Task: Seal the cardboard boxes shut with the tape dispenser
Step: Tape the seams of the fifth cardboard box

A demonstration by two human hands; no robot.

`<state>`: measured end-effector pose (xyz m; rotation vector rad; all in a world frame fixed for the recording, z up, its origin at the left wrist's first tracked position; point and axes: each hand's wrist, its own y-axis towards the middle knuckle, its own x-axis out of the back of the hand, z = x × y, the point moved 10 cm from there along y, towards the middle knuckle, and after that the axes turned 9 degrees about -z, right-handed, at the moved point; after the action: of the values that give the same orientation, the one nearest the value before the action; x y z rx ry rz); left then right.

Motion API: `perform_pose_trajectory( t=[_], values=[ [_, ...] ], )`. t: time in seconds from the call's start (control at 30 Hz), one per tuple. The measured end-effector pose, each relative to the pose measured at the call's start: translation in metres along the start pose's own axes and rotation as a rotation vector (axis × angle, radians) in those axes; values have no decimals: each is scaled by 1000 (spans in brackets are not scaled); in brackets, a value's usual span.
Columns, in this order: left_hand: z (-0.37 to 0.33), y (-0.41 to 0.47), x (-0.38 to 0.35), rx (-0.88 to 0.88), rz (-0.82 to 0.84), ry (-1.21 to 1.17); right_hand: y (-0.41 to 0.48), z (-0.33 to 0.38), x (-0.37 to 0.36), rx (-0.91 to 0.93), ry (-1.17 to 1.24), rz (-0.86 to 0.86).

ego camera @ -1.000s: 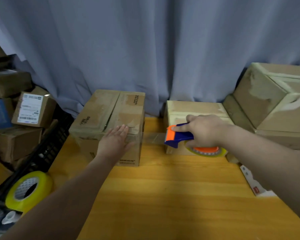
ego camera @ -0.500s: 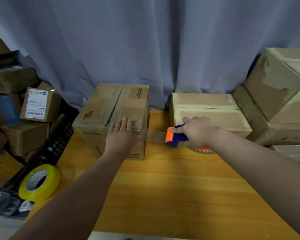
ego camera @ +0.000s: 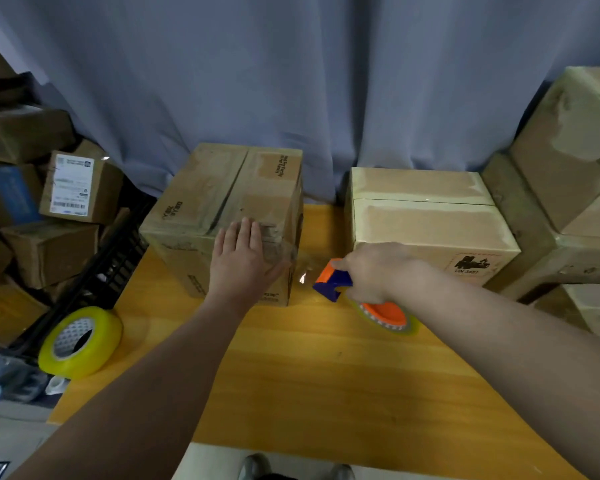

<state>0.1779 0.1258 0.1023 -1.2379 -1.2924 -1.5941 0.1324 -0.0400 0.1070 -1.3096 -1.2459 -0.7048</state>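
1. Two cardboard boxes stand on the table (ego camera: 309, 375): a brown box (ego camera: 201, 195) on the left, a pale box (ego camera: 426, 223) on the right.
2. One tape dispenser (ego camera: 333, 282), blue and orange, and that's just the one.
3. Two tape rolls: one loose yellow roll (ego camera: 99, 341) at the table's left edge, one loaded roll (ego camera: 385, 315) on the dispenser.
4. Two hands in play: left hand (ego camera: 243, 261), right hand (ego camera: 371, 271).
5. Right-hand stack (ego camera: 568, 150): at least three more boxes, cut off at the edge of view.
6. Left heap (ego camera: 49, 244): plenty of boxes, too jumbled to count; just one shows a white label (ego camera: 70, 183).
7. One black crate (ego camera: 111, 268), one curtain (ego camera: 326, 81), two shoe tips (ego camera: 253, 465) at the bottom.
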Motion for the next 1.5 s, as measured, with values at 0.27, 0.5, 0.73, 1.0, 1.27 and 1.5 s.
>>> perform_pose_trajectory(
  t=[0.27,0.5,0.73,1.0,1.27,1.5],
  values=[
    [3,1,-2,13,30,11,6,0,-58,-49,-111,285],
    [2,0,-6,40,21,-9,-10,-65,-135,-358,1107,37],
    [0,-3,-4,46,55,27,-5,-33,-181,-541,1393,57],
    [-1,-3,-4,47,56,52,5,-19,-211,-547,1178,-51],
    [-1,-2,-4,38,80,59,53,12,-78,-481,1849,-247],
    [-1,-1,-4,34,66,35,70,43,-85,-473,1853,235]
  ],
)
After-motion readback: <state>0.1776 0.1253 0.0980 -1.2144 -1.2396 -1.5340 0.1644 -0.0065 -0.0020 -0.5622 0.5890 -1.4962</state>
